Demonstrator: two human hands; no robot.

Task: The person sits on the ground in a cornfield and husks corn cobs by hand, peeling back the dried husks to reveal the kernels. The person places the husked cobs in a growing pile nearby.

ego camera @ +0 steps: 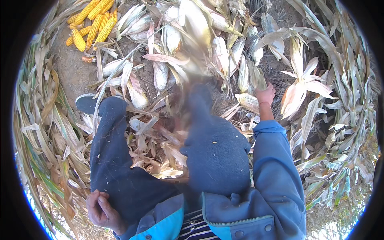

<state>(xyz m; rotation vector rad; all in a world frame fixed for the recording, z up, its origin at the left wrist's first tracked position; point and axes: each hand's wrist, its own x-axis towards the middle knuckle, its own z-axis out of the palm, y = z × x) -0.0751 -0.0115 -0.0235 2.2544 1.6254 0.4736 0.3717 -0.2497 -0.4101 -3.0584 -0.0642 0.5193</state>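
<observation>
Out at the right, my right hand [265, 94] has its fingers closed around the lower end of an ear of corn in its dry husk [257, 76]. Just beside that wrist lies another husk-covered ear [248, 102]. My left hand [103, 211] rests by my left thigh, palm turned up, fingers loosely curled and apart, with nothing visible in it. Ahead of me, several ears in pale husks [220, 55] cover the ground. A small pile of bare yellow corn cobs [96, 25] lies at the upper left.
Dry corn stalks and leaves [45, 126] ring the left side, and more stalks [351, 78] stand at the right. An opened husk [303, 81] spreads right of my right hand. Loose husks [147, 141] lie between my legs. The middle of the view is blurred.
</observation>
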